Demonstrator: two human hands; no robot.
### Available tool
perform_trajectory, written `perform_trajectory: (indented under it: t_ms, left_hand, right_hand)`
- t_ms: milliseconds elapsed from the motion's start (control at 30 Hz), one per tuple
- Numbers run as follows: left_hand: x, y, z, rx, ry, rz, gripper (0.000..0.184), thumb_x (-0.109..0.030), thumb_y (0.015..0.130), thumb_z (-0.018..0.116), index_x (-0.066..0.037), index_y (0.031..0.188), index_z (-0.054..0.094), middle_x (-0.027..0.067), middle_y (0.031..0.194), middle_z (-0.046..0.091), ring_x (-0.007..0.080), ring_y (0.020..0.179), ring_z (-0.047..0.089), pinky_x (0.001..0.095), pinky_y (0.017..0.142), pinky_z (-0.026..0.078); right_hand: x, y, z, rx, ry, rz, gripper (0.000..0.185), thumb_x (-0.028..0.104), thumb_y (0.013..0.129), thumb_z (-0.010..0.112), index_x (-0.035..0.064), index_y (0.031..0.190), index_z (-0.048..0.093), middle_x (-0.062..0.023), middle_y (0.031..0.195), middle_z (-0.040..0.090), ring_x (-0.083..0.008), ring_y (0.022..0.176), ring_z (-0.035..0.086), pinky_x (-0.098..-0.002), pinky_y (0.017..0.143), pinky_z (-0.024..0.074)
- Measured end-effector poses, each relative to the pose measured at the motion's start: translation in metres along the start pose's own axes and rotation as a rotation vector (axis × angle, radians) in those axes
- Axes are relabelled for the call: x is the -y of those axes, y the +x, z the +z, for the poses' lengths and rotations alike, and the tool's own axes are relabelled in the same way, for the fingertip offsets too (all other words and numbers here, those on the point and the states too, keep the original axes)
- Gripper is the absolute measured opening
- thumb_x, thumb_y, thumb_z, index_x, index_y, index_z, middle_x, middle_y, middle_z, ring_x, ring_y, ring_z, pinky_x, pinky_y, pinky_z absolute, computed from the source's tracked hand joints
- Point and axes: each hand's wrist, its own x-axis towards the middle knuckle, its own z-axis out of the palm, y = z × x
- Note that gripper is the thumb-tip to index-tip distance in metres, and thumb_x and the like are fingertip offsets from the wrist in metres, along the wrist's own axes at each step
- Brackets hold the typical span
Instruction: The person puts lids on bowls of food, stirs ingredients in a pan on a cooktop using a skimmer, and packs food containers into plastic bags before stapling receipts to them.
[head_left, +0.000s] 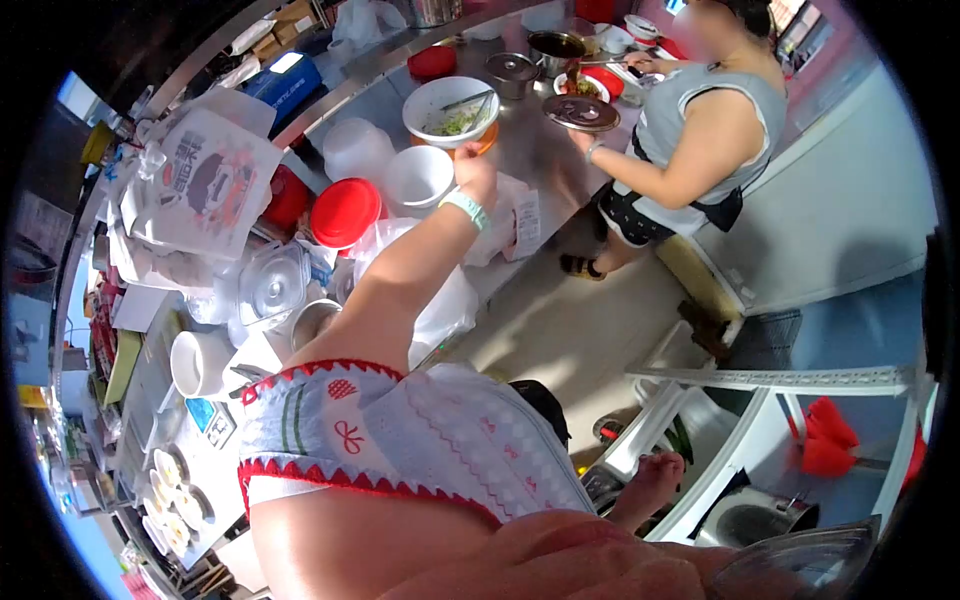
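My left hand [475, 172], with a pale green band on its wrist, reaches forward over the worktop. Its fingers are curled together at the near edge of a large white bowl [418, 112]; what they grip is hidden. Shredded green food [458, 122] and tongs [468, 100] lie in this bowl, and an orange rim [488, 140] shows under it. Just nearer stands a white tub [419, 177], beside a round red lid [345, 212]. Low on the right, my right hand [655, 480] is near the white shelving, its fingers curled; anything inside them is hidden.
A co-worker [690, 130] stands at the far right of the steel counter [545, 165], holding a dark lid [582, 113] near a food bowl and pots. Plastic bags [445, 300], clear containers and small cups crowd the left. White shelving [780, 378] stands at the right.
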Motion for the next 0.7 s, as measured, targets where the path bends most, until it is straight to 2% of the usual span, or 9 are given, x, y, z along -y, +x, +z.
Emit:
perform_trajectory:
  t_ms: [33, 100, 133, 200, 300, 433, 533, 633, 700]
  left_hand:
    - [0.019, 0.015, -0.004, -0.016, 0.119, -0.191, 0.03, 0.003, 0.08, 0.049, -0.011, 0.105, 0.056, 0.006, 0.097, 0.059, 0.0178, 0.085, 0.054, 0.0303, 0.076, 0.044]
    - [0.0, 0.004, -0.005, -0.059, 0.285, -0.218, 0.059, 0.012, 0.075, 0.043, -0.017, 0.125, 0.038, 0.0075, 0.116, 0.048, 0.0193, 0.098, 0.049, 0.0313, 0.084, 0.04]
    - [-0.026, -0.013, -0.005, -0.068, 0.269, -0.208, 0.059, 0.012, 0.075, 0.043, -0.017, 0.125, 0.038, 0.0075, 0.116, 0.048, 0.0193, 0.098, 0.049, 0.0313, 0.084, 0.04]
    - [-0.083, -0.059, -0.012, 0.183, -0.048, -0.243, 0.069, 0.011, 0.076, 0.045, -0.015, 0.137, 0.027, 0.0152, 0.126, 0.041, 0.0231, 0.104, 0.049, 0.0327, 0.087, 0.041]
    - [-0.101, -0.094, -0.032, 0.4, -0.119, -0.204, 0.074, 0.005, 0.08, 0.053, -0.011, 0.142, 0.016, 0.0214, 0.133, 0.032, 0.0258, 0.104, 0.051, 0.0336, 0.089, 0.042]
    - [-0.149, -0.157, -0.067, 0.465, -0.285, -0.351, 0.066, -0.002, 0.084, 0.059, -0.004, 0.14, 0.024, 0.0158, 0.124, 0.048, 0.0216, 0.092, 0.056, 0.031, 0.083, 0.047]
    - [-0.139, -0.145, -0.105, 0.667, -0.185, -0.465, 0.042, -0.011, 0.093, 0.054, -0.001, 0.132, 0.039, 0.0152, 0.117, 0.054, 0.0206, 0.099, 0.057, 0.0331, 0.094, 0.043]
    - [-0.149, -0.154, -0.13, 0.82, 0.086, -0.356, 0.027, -0.011, 0.097, 0.048, 0.0, 0.121, 0.052, 0.0102, 0.111, 0.06, 0.0178, 0.106, 0.056, 0.0326, 0.097, 0.042]
    - [-0.152, -0.165, -0.139, 0.9, 0.219, -0.012, 0.025, -0.009, 0.097, 0.046, 0.0, 0.119, 0.054, 0.0099, 0.116, 0.059, 0.0181, 0.111, 0.055, 0.0334, 0.098, 0.042]
  right_hand:
    - [0.001, 0.005, 0.006, 0.017, -0.054, 0.009, 0.02, 0.025, 0.089, 0.055, 0.0059, 0.091, 0.052, -0.0039, 0.077, 0.052, -0.0151, 0.071, 0.052, -0.0266, 0.063, 0.043]
    - [0.001, 0.018, 0.014, 0.098, -0.11, 0.015, 0.013, 0.017, 0.091, 0.053, 0.0046, 0.091, 0.053, -0.0055, 0.079, 0.053, -0.0154, 0.073, 0.053, -0.0281, 0.066, 0.0461]
    - [-0.002, 0.026, 0.013, 0.119, -0.091, 0.038, 0.009, 0.012, 0.091, 0.051, 0.0041, 0.092, 0.053, -0.0059, 0.082, 0.054, -0.0159, 0.075, 0.054, -0.0295, 0.07, 0.0479]
    - [-0.016, 0.042, -0.01, 0.262, -0.069, 0.083, 0.011, 0.007, 0.095, 0.047, 0.0041, 0.101, 0.055, -0.0088, 0.101, 0.058, -0.0183, 0.093, 0.057, -0.0368, 0.088, 0.0495]
    - [-0.008, 0.061, -0.004, 0.352, -0.165, 0.111, 0.011, 0.008, 0.095, 0.047, 0.0033, 0.098, 0.057, -0.011, 0.108, 0.058, -0.0197, 0.101, 0.056, -0.0372, 0.089, 0.0494]
    - [-0.016, 0.105, 0.005, 0.458, -0.211, 0.138, 0.021, 0.016, 0.097, 0.047, 0.0017, 0.105, 0.061, -0.0102, 0.11, 0.059, -0.019, 0.103, 0.056, -0.0352, 0.089, 0.0482]
    - [-0.041, 0.159, 0.051, 0.647, -0.321, 0.128, 0.027, 0.019, 0.097, 0.048, 0.0009, 0.114, 0.059, -0.009, 0.113, 0.06, -0.0178, 0.104, 0.056, -0.0323, 0.092, 0.0461]
    - [-0.053, 0.201, 0.158, 0.993, -0.334, 0.051, 0.03, 0.015, 0.098, 0.048, 0.0, 0.123, 0.053, -0.0095, 0.122, 0.056, -0.0184, 0.113, 0.053, -0.0318, 0.099, 0.041]
    - [-0.055, 0.222, 0.244, 1.134, -0.269, -0.045, 0.035, 0.009, 0.095, 0.053, 0.0007, 0.129, 0.047, -0.0103, 0.124, 0.055, -0.0193, 0.119, 0.05, -0.0319, 0.101, 0.039]
